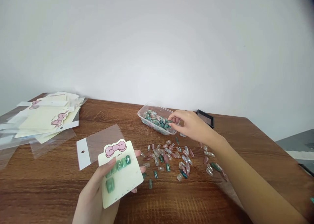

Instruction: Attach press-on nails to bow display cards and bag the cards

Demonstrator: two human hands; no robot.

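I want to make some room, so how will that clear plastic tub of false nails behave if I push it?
The clear plastic tub would probably slide rather than tip, since it looks low and wide. Its thin, see-through walls suggest it may flex. The loose false nails heaped inside would likely shift about.

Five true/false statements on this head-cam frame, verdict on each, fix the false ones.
1. The left hand holds a card bearing green false nails. True.
2. Loose nails lie scattered on the table. True.
3. The right hand lies flat on the table. False: it is at the right end of the clear tub.
4. The bow on the held card is blue. False: it is pink.
5. A pile of cards lies on the table's left side. True.
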